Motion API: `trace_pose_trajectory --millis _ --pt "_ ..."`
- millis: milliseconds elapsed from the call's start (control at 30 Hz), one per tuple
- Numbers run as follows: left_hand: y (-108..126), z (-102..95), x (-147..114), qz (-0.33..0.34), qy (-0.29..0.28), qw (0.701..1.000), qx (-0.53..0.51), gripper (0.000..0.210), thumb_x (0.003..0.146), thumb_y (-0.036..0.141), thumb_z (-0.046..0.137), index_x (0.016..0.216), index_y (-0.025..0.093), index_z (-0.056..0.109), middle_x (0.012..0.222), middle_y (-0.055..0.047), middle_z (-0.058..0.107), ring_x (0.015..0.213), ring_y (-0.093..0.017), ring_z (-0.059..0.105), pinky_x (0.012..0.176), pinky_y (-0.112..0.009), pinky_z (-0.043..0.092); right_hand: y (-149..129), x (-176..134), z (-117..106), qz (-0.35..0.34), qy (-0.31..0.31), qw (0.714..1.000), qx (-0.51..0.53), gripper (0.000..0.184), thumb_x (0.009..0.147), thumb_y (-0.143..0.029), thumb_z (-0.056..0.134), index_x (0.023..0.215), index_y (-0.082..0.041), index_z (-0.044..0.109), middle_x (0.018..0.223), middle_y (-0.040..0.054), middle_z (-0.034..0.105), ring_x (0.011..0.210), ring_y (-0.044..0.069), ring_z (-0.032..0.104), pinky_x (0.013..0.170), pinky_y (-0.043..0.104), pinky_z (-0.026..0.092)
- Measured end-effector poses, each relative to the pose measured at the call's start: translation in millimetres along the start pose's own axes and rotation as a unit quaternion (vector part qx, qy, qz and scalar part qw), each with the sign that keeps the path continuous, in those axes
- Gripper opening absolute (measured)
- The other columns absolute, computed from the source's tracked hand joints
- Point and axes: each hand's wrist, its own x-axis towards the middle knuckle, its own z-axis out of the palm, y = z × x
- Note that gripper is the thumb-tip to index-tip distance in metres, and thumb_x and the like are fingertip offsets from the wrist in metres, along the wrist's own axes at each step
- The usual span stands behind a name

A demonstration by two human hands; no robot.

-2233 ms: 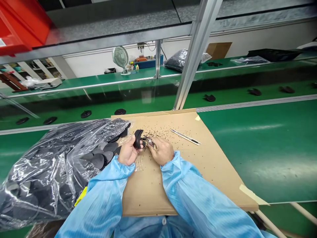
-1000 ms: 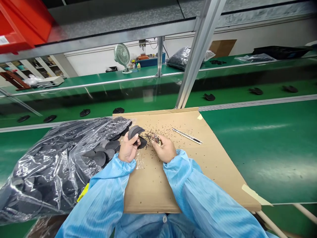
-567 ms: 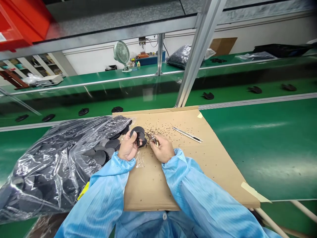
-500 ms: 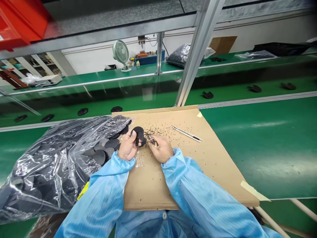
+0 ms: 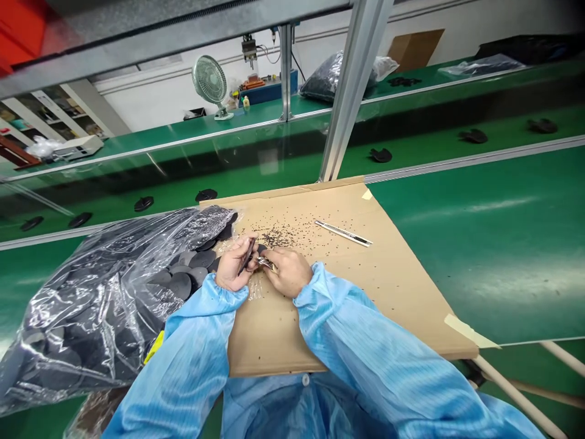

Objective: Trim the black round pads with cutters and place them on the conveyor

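My left hand is closed on a black round plastic part, which is turned nearly edge-on. In my right hand is a small pair of nippers, mostly covered by the fingers. The jaws of the nippers meet or nearly meet the part's right side; exact contact is hidden. Under and beyond the hands, small black bits lie scattered over a cardboard sheet. To the left, a clear plastic bag spills more black discs beside my left hand.
A slim utility knife lies on the cardboard to the right. Beyond it runs a green conveyor belt carrying spaced black parts. A metal post rises at the cardboard's far edge. A fan stands on the back bench.
My left hand has turned the black part from facing me to nearly edge-on. My right hand has brought the nippers left, up to the part. The camera view has shifted slightly.
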Motion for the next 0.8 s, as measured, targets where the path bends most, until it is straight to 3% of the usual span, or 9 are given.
trace_pose_trajectory --millis 233,567,800 --pt "-2.5 0.5 0.1 0.016 0.008 0.999 0.031 0.025 0.071 0.024 0.072 0.093 0.015 0.065 0.065 0.001 0.051 0.044 -0.004 0.041 0.035 -0.014 0.033 -4.9 -0.3 -4.9 0.019 -0.036 0.999 -0.001 0.02 0.083 -0.021 0.056 0.101 -0.02 0.065 0.09 0.007 0.068 0.082 0.02 0.062 0.069 0.027 0.043" --pt "-4.1 0.3 -0.2 0.028 0.038 0.996 0.078 0.035 0.065 0.03 0.077 0.095 0.014 0.067 0.063 0.001 0.054 0.045 -0.006 0.044 0.034 -0.015 0.032 -9.7 1.0 -16.5 0.052 -0.13 0.989 -0.057 0.026 0.085 -0.022 0.047 0.107 -0.021 0.061 0.103 0.0068 0.067 0.093 0.021 0.062 0.072 0.028 0.042" --pt "-7.6 -3.1 2.4 0.027 0.046 0.993 0.101 0.038 0.063 0.033 0.078 0.094 0.013 0.067 0.062 0.001 0.054 0.046 -0.007 0.046 0.034 -0.016 0.033 -11.1 3.8 -20.5 0.051 -0.176 0.979 -0.093 0.026 0.081 -0.017 0.046 0.101 -0.02 0.062 0.1 0.0084 0.068 0.085 0.023 0.064 0.064 0.03 0.041"
